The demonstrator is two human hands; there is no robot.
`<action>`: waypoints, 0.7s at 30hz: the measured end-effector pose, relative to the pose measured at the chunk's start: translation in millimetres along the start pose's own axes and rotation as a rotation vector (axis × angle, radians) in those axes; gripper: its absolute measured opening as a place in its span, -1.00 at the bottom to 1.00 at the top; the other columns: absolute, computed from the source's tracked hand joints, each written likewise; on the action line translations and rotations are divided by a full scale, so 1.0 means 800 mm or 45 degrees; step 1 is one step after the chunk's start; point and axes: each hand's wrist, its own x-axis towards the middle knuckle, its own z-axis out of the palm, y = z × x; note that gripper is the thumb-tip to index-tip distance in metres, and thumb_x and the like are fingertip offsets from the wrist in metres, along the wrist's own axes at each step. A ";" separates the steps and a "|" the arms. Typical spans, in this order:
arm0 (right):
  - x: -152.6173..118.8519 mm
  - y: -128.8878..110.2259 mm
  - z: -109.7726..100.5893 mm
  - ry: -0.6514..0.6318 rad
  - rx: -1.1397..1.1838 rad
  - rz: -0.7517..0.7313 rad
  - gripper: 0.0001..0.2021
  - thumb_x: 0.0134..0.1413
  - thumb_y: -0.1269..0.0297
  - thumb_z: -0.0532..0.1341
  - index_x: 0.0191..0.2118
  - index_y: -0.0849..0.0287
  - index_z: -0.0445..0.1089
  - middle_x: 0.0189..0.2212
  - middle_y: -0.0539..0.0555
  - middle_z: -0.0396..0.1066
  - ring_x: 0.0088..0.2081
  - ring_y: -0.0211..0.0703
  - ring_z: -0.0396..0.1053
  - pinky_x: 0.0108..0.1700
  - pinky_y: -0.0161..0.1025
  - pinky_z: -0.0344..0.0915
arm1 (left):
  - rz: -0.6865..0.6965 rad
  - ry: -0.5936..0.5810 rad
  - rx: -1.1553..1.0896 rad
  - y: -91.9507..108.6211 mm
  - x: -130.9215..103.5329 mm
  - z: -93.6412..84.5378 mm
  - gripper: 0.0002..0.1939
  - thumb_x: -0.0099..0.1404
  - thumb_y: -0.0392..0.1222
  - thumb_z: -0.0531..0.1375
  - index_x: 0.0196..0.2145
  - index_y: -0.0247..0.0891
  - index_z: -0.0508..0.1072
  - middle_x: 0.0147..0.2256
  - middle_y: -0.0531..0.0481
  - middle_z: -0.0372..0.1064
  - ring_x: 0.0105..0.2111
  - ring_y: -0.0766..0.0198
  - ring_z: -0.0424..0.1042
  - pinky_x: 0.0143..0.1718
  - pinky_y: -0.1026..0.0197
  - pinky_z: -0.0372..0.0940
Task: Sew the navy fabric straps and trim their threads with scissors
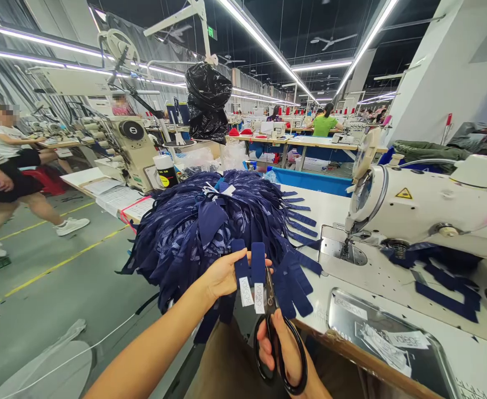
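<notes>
As seen from the head camera, a person's left hand (222, 275) is clamped on two navy tabs (258, 261), holding them side by side in front of a heaped bundle of navy fabric (177, 238). White labels (259, 299) hang from the tabs' lower ends; the lettering on the right-hand one appears to read "valege," while the other slants. The right hand (284, 344), near the left but apart from it, is closed around the black handles of a pair of scissors (270, 291), blades pointing up just beside the right-hand tab. On the surface (326, 213) to the right, a metal tray (426, 366) carries loose label strips (407, 339) bearing similar lettering, partly legible. Behind it stands a white sewing machine (435, 205) marked with a yellow warning triangle (404, 193). Beyond the bundle, print on a black-and-yellow bottle (167, 170) and on sheets of paper (133, 202) is too small to read.
</notes>
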 end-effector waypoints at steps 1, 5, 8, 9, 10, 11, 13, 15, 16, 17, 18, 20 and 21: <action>0.000 0.001 0.000 0.006 0.003 0.000 -0.44 -0.16 -0.24 0.10 -0.60 0.29 0.27 -0.78 -0.14 0.08 -0.79 -0.49 -0.01 -0.71 -0.44 -0.15 | 0.003 -0.017 -0.007 0.000 0.000 -0.001 -0.68 0.23 -0.16 0.01 -0.27 -0.47 0.42 -0.19 -0.29 0.41 -0.15 0.01 0.38 0.01 -0.03 0.05; 0.001 0.003 -0.002 0.013 0.000 -0.017 -0.45 -0.15 -0.24 0.09 -0.59 0.28 0.27 -0.78 -0.14 0.08 -0.79 -0.49 -0.02 -0.72 -0.44 -0.15 | 0.005 -0.070 -0.036 -0.001 0.001 -0.003 -0.67 0.23 -0.14 0.01 -0.25 -0.47 0.42 -0.17 -0.29 0.40 -0.13 0.00 0.36 0.02 -0.04 0.02; 0.001 0.004 -0.002 0.016 -0.013 -0.021 -0.45 -0.16 -0.24 0.09 -0.59 0.28 0.27 -0.79 -0.14 0.08 -0.79 -0.49 -0.02 -0.72 -0.45 -0.15 | -0.009 -0.066 -0.057 0.000 0.000 -0.003 -0.65 0.24 -0.13 -0.01 -0.24 -0.49 0.41 -0.17 -0.29 0.40 -0.13 0.00 0.36 0.02 -0.03 0.02; 0.001 0.004 -0.002 0.018 -0.015 -0.018 -0.45 -0.16 -0.24 0.09 -0.59 0.27 0.27 -0.79 -0.14 0.08 -0.79 -0.49 -0.03 -0.72 -0.45 -0.15 | -0.011 -0.056 -0.061 0.000 0.000 -0.003 -0.64 0.24 -0.13 -0.01 -0.23 -0.50 0.41 -0.17 -0.30 0.40 -0.14 0.01 0.37 0.02 -0.02 0.02; 0.001 0.003 -0.001 0.020 -0.012 -0.015 -0.45 -0.16 -0.24 0.09 -0.59 0.28 0.27 -0.78 -0.14 0.08 -0.79 -0.49 -0.03 -0.72 -0.45 -0.14 | -0.014 -0.042 -0.063 0.000 0.000 -0.003 -0.63 0.25 -0.13 -0.02 -0.22 -0.51 0.41 -0.18 -0.30 0.40 -0.15 0.01 0.37 0.02 -0.01 0.03; 0.001 0.003 -0.001 0.021 -0.009 -0.012 -0.45 -0.16 -0.24 0.10 -0.59 0.28 0.27 -0.78 -0.14 0.08 -0.79 -0.50 -0.02 -0.72 -0.45 -0.14 | -0.015 -0.029 -0.063 0.000 0.000 -0.002 -0.62 0.25 -0.13 -0.03 -0.21 -0.51 0.41 -0.18 -0.30 0.40 -0.16 0.03 0.38 0.01 0.00 0.04; 0.002 0.003 -0.001 0.013 0.000 -0.014 -0.45 -0.16 -0.24 0.10 -0.59 0.28 0.27 -0.78 -0.14 0.08 -0.79 -0.50 -0.02 -0.71 -0.45 -0.14 | -0.015 -0.005 -0.055 0.000 0.001 -0.002 -0.61 0.26 -0.13 -0.04 -0.21 -0.51 0.41 -0.19 -0.29 0.41 -0.18 0.05 0.39 0.00 0.03 0.05; 0.003 0.005 -0.003 -0.009 -0.003 -0.013 -0.44 -0.16 -0.25 0.09 -0.59 0.28 0.27 -0.77 -0.14 0.08 -0.78 -0.49 -0.01 -0.71 -0.44 -0.14 | -0.006 -0.003 -0.032 0.000 0.000 -0.001 -0.61 0.26 -0.12 -0.05 -0.20 -0.50 0.40 -0.19 -0.28 0.41 -0.21 0.08 0.40 -0.01 0.04 0.07; 0.004 0.007 -0.005 -0.031 -0.012 -0.009 -0.44 -0.17 -0.26 0.08 -0.58 0.27 0.27 -0.77 -0.13 0.09 -0.78 -0.48 0.00 -0.71 -0.44 -0.13 | 0.001 -0.018 -0.016 0.000 -0.002 0.000 -0.59 0.27 -0.10 -0.06 -0.19 -0.49 0.40 -0.19 -0.28 0.40 -0.22 0.08 0.40 -0.03 0.03 0.08; 0.004 0.009 -0.007 -0.051 -0.024 -0.011 -0.43 -0.17 -0.27 0.08 -0.57 0.27 0.28 -0.76 -0.12 0.10 -0.78 -0.47 0.01 -0.71 -0.43 -0.11 | 0.006 -0.046 0.014 0.000 -0.005 0.001 -0.56 0.27 -0.05 -0.08 -0.16 -0.47 0.39 -0.18 -0.28 0.40 -0.24 0.07 0.41 -0.05 0.01 0.09; 0.003 0.012 -0.010 -0.061 -0.036 -0.030 -0.43 -0.16 -0.27 0.08 -0.55 0.27 0.29 -0.75 -0.11 0.11 -0.77 -0.45 0.03 -0.70 -0.42 -0.09 | 0.009 -0.083 0.064 0.001 -0.008 0.002 -0.50 0.26 0.02 -0.10 -0.13 -0.45 0.37 -0.17 -0.29 0.39 -0.24 0.05 0.40 -0.08 -0.02 0.10; -0.001 0.018 -0.015 -0.033 -0.055 -0.121 -0.45 -0.14 -0.24 0.08 -0.52 0.27 0.30 -0.73 -0.09 0.14 -0.75 -0.43 0.06 -0.69 -0.41 -0.05 | 0.017 -0.185 0.247 0.003 -0.017 0.006 -0.38 0.22 0.17 -0.14 -0.06 -0.41 0.33 -0.12 -0.30 0.35 -0.22 -0.02 0.38 -0.12 -0.04 0.11; -0.004 0.021 -0.017 0.017 -0.059 -0.188 -0.47 -0.11 -0.22 0.07 -0.51 0.26 0.31 -0.72 -0.09 0.15 -0.74 -0.41 0.08 -0.68 -0.40 -0.03 | 0.017 -0.243 0.383 0.004 -0.021 0.009 -0.31 0.18 0.24 -0.15 -0.03 -0.40 0.31 -0.10 -0.31 0.33 -0.20 -0.04 0.36 -0.12 -0.04 0.10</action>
